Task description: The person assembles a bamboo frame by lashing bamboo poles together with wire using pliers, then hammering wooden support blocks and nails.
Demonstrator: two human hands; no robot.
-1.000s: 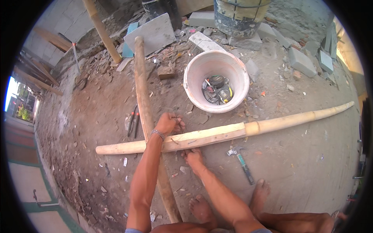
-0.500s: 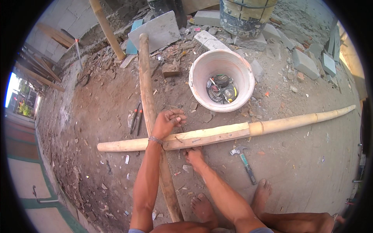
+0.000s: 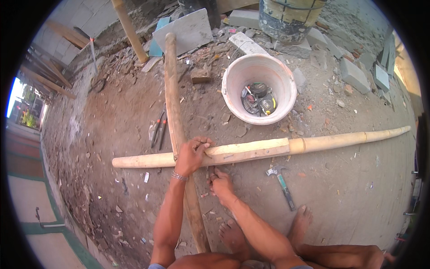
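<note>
A pale bamboo pole [image 3: 340, 141] lies across the ground, with a split, flat-faced stretch in its middle. It crosses a longer brown wooden pole [image 3: 172, 85] that runs away from me. My left hand [image 3: 193, 154] rests over the crossing, its fingers curled at the far edge of the bamboo; whatever they pinch is too small to name. Just on the near side of the bamboo, my right hand [image 3: 221, 184] is closed, fingertips by the pole's lower edge. Its grip hides what it holds. A nail [image 3: 229, 156] shows in the split face.
A claw hammer [image 3: 282, 186] lies right of my right hand, near my bare foot [image 3: 301, 222]. Pliers with red-and-black handles [image 3: 159, 132] lie beyond the bamboo. A whitish bucket [image 3: 230, 96] holds tape measures. Grey blocks [image 3: 354, 76] and a paint-stained bucket [image 3: 291, 22] stand farther back.
My left hand has come back toward me from beyond the bamboo onto the crossing. My right hand has drawn slightly nearer to me, out from beneath the bamboo's edge. The view has shifted a little.
</note>
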